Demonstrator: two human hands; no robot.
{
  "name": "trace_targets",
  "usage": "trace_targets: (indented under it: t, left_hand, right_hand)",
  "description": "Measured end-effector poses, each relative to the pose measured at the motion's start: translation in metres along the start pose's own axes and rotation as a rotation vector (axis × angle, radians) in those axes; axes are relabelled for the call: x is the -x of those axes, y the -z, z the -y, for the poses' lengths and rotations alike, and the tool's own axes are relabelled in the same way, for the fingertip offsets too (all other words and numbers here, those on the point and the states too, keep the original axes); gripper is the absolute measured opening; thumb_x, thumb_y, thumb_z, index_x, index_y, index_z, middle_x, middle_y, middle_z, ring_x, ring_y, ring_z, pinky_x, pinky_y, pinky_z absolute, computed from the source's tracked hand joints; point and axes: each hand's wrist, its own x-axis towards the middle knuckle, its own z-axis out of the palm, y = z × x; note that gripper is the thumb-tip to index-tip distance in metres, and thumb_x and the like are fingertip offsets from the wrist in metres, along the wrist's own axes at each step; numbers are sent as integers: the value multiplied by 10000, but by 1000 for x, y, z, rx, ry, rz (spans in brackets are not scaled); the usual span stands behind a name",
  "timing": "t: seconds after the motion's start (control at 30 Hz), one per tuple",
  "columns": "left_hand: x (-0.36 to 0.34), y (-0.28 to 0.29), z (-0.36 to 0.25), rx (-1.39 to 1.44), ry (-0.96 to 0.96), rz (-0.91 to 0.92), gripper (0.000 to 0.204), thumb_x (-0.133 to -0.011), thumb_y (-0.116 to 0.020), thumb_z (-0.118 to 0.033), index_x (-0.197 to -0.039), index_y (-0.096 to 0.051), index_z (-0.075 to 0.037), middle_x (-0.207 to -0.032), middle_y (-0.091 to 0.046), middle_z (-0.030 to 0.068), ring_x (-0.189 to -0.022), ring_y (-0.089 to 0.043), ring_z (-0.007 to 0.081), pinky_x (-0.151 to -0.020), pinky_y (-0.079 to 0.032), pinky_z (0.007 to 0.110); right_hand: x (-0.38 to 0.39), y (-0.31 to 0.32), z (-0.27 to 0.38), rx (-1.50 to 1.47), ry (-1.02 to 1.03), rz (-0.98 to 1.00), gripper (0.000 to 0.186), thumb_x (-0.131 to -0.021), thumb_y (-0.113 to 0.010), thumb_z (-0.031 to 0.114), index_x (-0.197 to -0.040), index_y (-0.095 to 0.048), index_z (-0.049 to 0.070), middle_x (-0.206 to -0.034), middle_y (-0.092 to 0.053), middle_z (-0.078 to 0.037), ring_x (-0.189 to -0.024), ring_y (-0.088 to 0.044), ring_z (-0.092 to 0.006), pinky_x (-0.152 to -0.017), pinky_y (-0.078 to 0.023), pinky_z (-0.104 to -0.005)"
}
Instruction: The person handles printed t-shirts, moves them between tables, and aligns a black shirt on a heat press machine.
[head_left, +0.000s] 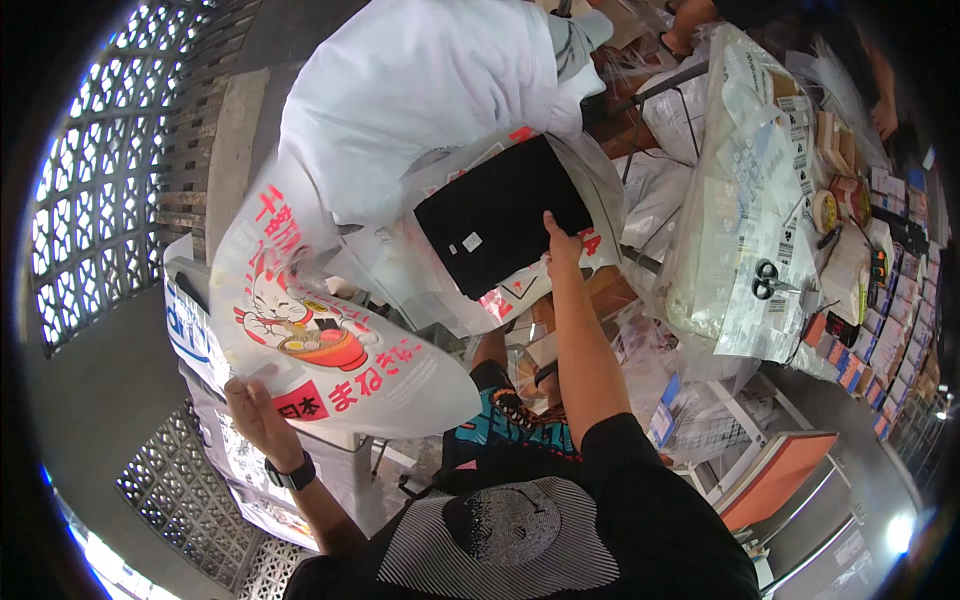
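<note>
My left hand [250,400] grips the lower-left edge of a translucent printed sheet [400,390] showing a cat with a red bowl and red lettering. A large white garment [410,70] lies beside its upper end. My right hand [556,242] holds the right part of a folded black cloth item [490,205], thumb on top and fingers hidden beneath. The black item has small white labels and lies over another translucent sheet [600,200] with red print.
Right of me are a padded surface with papers [720,200], black scissors [768,278], tape rolls [825,210] and racks of small packages [890,340]. A coral-orange panel [775,475] is lower right. Another person's arm [880,90] shows top right. Lattice walls [95,170] stand left.
</note>
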Motion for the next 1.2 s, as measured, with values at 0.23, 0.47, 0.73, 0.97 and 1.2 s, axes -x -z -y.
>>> trace_targets:
  t: [0.23,0.47,0.73,0.97,1.2]
  left_hand:
    - [4,0,-26,153,-85,141,224,-959,-537,-64,-1130,-565,78,-1176,-586,170,-1110,-547,242,-1016,-371,365]
    - [-7,-47,-172,-31,-430,525,157,-967,-550,-127,-941,-524,26,-760,-537,142,-713,-518,176,-636,-433,367]
    - [40,-155,-454,377,-935,291,160,-969,-580,-162,-969,-570,-2,-686,-509,60,-613,-452,117,-558,-391,306]
    - [43,-320,-396,410,-767,116,238,-958,-606,-191,-1034,-529,21,-830,-576,126,-701,-496,191,-651,-439,346]
    - [58,-486,-258,336,-368,423,444,-888,-658,-148,-1273,-514,21,-967,-687,228,-889,-688,333,-779,-514,393]
  right_hand:
    - [90,73,83,-279,287,485,381,-729,-764,219,-1004,-675,-28,-1007,-677,-67,-908,-617,-178,-828,-496,-333]
    - [222,310,63,-422,269,423,461,-781,-674,88,-1213,-581,-44,-1135,-659,-94,-1058,-591,-184,-950,-455,-320]
    - [249,522,-92,-339,179,56,497,-740,-640,42,-1223,-560,-48,-1160,-635,-97,-1063,-593,-211,-949,-445,-312]
    - [290,567,-167,-546,43,-357,484,-676,-640,34,-1151,-594,-50,-1067,-647,-88,-988,-603,-208,-902,-446,-310]
    - [282,556,-142,-615,-16,-560,499,-642,-665,26,-1130,-604,-58,-1095,-645,-96,-998,-598,-214,-909,-441,-306]
